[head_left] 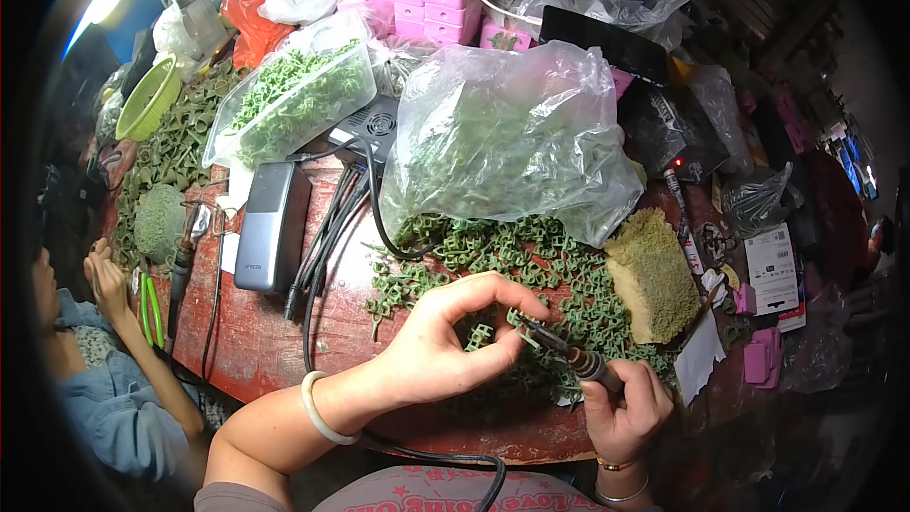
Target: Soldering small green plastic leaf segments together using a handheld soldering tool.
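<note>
My left hand (441, 337), with a pale bangle at its wrist, pinches a small green plastic piece (521, 326) between thumb and forefinger. From the right, my right hand (630, 408) grips a soldering iron (590, 366) by its dark handle. The iron's dark tip points up and left and meets the green piece, or lies very close; I cannot tell which. Beneath both hands spreads a heap of similar green pieces (540, 246). Behind that heap, a large clear plastic bag (502, 123) holds more green pieces.
A grey power bank (270, 228) and black cables (327, 237) lie left on the red table (275, 341). A yellowish sponge-like block (652, 275) sits right. Further back are a clear tub (355, 85) and pink boxes (436, 5). Another person's hand (106, 275) is at far left.
</note>
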A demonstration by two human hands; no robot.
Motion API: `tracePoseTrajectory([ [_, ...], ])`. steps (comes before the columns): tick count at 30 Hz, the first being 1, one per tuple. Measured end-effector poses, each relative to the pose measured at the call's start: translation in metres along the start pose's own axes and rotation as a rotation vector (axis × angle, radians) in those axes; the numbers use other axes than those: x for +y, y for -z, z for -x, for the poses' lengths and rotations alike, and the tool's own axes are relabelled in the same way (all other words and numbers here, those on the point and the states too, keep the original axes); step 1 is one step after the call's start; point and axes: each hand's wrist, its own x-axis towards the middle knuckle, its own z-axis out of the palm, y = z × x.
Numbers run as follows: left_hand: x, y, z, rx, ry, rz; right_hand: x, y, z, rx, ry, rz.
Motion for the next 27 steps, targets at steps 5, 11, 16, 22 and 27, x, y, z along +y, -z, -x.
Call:
tracePoseTrajectory([
  [5,-0.001,0.0001,0.0002,-0.001,-0.001,0.001,-0.0016,0.0013,-0.0002,-0.002,-0.022,-0.016],
  [11,-0.003,-0.0027,-0.0007,0.026,-0.078,-0.003,-0.0018,-0.0004,-0.001,0.055,-0.017,-0.022],
  [16,-0.0049,-0.003,-0.0004,0.027,-0.086,-0.007,-0.0022,-0.0005,-0.001,0.034,-0.019,-0.016],
  [22,-0.0077,-0.0036,-0.0001,0.026,-0.087,-0.017,-0.0031,-0.0013,-0.0012,0.059,-0.026,-0.029],
  [27,-0.0036,-0.0049,-0.0023,0.021,-0.187,-0.137,-0.0072,0.0026,-0.0024,0.119,-0.098,-0.105],
])
